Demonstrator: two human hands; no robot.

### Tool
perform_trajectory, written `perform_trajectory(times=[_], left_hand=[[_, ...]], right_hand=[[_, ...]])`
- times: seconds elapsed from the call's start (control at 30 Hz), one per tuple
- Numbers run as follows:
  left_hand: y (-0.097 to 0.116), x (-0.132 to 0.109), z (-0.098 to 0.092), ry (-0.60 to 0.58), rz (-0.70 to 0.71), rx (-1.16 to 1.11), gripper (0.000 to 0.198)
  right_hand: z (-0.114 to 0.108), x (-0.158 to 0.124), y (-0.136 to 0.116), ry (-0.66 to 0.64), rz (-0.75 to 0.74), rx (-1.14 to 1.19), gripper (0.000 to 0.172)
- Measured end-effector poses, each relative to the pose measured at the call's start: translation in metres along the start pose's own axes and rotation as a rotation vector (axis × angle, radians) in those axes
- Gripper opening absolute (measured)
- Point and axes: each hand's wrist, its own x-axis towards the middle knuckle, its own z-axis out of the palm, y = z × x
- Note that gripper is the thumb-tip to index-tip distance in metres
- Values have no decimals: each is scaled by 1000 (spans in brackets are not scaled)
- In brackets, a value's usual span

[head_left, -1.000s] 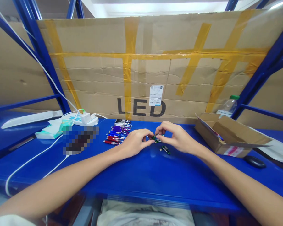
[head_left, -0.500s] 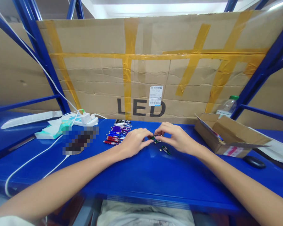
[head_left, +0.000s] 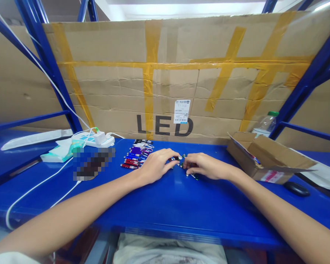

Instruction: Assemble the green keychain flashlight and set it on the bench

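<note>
A small green keychain light (head_left: 181, 158) is pinched between left hand (head_left: 156, 167) and right hand (head_left: 203, 165), low over the blue bench (head_left: 165, 205). A green clip (head_left: 194, 176) lies under the right hand. Left of the hands, finished lights (head_left: 136, 154) are laid in rows; this one appears unfinished.

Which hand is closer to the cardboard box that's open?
Right. The right hand lies on the blue table just left of the open cardboard box; the left hand is farther left, beside the row of small flashlights.

Small green keychain light (head_left: 180, 158) — pinched low over blue table (head_left: 165, 205).
Held between fingertips of both hands; second green piece (head_left: 194, 176) lying flat just beside, partly hidden — details too small to tell.
</note>
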Motion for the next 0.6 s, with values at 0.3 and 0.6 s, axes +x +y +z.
perform_trajectory(times=[0.3,0.6], left_hand=[[-1,0,2,-2,-20,12,20],[-4,-1,4,-17,-23,36,20]], right_hand=[[3,1,-6,-78,-8,21,10],[6,1,-7,-128,22,14,9]])
